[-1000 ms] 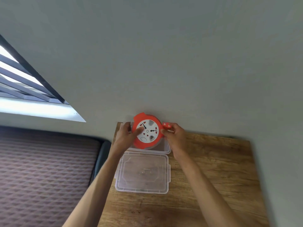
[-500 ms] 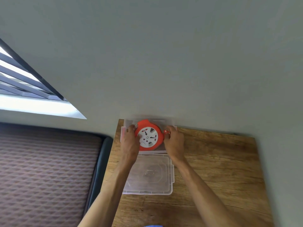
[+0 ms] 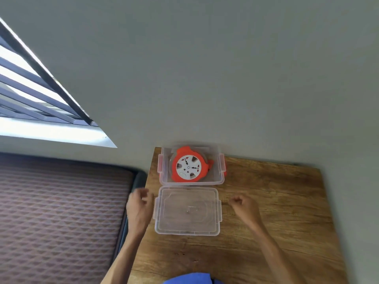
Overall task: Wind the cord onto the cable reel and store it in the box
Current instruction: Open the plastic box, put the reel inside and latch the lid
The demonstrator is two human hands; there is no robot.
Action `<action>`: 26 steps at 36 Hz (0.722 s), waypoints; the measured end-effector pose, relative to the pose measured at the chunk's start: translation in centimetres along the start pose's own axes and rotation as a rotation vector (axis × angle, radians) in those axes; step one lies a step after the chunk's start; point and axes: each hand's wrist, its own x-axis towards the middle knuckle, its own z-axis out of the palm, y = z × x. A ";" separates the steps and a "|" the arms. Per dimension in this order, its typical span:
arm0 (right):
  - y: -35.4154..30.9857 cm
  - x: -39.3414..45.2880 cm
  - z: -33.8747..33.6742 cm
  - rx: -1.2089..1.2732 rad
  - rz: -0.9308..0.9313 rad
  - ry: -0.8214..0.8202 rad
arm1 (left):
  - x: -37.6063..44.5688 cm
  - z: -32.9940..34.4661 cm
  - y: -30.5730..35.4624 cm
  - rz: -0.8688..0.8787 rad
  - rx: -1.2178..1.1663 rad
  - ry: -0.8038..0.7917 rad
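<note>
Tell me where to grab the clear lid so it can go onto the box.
Take the lid by its two short side edges, where the latch tabs stick out, left hand from the left and right hand from the right. It lies flat on the table, just in front of the box holding the reel, and both empty hands already flank it.

head view | looks steeply down, forward | over table [image 3: 276, 212]

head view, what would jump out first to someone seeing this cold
The orange cable reel grabs the eye, lying flat inside the clear box at the wooden table's far edge. The lid lies just in front, with the left hand and right hand empty on either side of it.
</note>
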 end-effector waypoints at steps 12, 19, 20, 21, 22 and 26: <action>0.3 -4.5 1.8 0.223 -0.054 -0.217 | -5.5 0.7 -3.1 -0.138 -0.218 -0.107; 0.7 -6.0 -2.1 0.409 -0.121 -0.211 | -5.9 -3.3 -1.2 0.006 -0.398 -0.195; 0.6 -6.1 -2.6 0.427 -0.143 -0.227 | -5.8 -3.7 -1.0 0.044 -0.398 -0.220; 0.5 -6.1 -3.1 0.435 -0.167 -0.241 | -5.8 -4.0 -0.9 0.086 -0.394 -0.234; 0.3 -6.1 -3.6 0.445 -0.192 -0.256 | -5.7 -4.2 -0.7 0.124 -0.396 -0.240; -1.3 -6.6 -4.7 0.441 -0.278 -0.224 | -5.1 -4.6 0.9 0.210 -0.405 -0.184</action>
